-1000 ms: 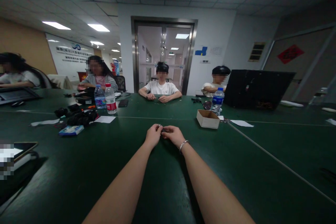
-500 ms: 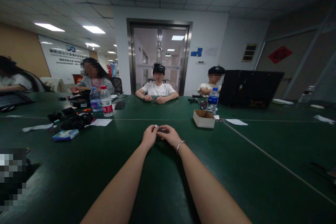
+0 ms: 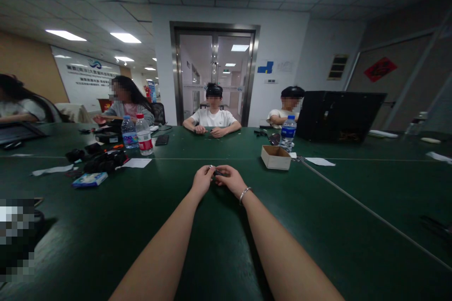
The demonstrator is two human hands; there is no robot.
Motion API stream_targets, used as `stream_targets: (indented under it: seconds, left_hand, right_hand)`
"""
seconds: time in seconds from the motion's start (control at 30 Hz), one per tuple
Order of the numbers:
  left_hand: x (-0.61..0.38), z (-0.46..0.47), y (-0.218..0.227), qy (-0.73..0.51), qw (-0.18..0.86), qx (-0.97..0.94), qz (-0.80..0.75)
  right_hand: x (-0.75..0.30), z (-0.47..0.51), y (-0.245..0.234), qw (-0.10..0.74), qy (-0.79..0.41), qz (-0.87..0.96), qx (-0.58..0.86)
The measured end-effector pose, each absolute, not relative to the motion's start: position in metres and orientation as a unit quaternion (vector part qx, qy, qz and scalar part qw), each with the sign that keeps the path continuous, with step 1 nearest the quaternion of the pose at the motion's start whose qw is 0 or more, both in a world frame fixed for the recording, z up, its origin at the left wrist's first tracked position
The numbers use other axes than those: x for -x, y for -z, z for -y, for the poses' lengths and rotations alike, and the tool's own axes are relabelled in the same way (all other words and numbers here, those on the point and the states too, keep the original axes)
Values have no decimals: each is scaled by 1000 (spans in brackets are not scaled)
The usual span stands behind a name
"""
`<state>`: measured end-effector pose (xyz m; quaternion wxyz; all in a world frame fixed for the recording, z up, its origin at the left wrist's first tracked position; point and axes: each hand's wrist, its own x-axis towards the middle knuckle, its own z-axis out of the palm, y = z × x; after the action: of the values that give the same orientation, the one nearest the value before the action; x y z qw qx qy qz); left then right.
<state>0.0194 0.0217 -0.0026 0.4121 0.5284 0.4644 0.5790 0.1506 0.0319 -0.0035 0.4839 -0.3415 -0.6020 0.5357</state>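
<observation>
Above the middle of the dark green table [image 3: 219, 240], my left hand [image 3: 202, 181] and my right hand [image 3: 231, 182] meet fingertip to fingertip. Between them is a small dark object [image 3: 219, 173], mostly covered by the fingers and too small to name. My right hand pinches it between thumb and fingers, and a silver bracelet [image 3: 244, 194] circles that wrist. The fingers of my left hand are closed at the object's left end, where a small shiny spot shows; whether that is a ring or a part of the object, I cannot tell.
An open cardboard box [image 3: 275, 159] stands right of my hands, by a blue-labelled water bottle [image 3: 288, 134]. To the left are two bottles, a red-capped one [image 3: 144, 136] in front, black gear [image 3: 104, 160] and a blue packet [image 3: 89, 180]. Several people sit across the table.
My right fingers have shifted slightly, and more of the dark object shows between my hands. The whole view has tilted a little; both hands stay in nearly the same place.
</observation>
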Motion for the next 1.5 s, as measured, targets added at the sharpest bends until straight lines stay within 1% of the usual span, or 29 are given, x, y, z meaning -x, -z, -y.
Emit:
stream_targets:
  seconds: [0.33,0.47,0.67,0.87,1.2,1.37,1.5]
  left_hand:
    - [-19,-19,-1,-556,421,-535,-478]
    - [-17,-20,1,-556,425,-548,-458]
    - [-13,-20,3,-545,473,-549,-421]
    - [-12,-15,-1,-541,510,-541,-393]
    - [-11,-11,-6,-538,458,-577,-409]
    - [-11,-12,-5,-553,480,-548,-404]
    - [-12,-21,2,-561,501,-494,-437]
  right_hand:
    - [-155,-31,2,497,-562,569,337]
    - [-156,-29,-1,499,-580,547,341]
    - [-157,-28,-5,487,-598,527,357]
    - [-156,-32,-3,478,-581,550,364]
    - [-157,-30,-6,481,-584,540,368]
    - [-157,-29,-7,475,-589,541,367]
    - [-158,-31,-4,478,-582,545,368]
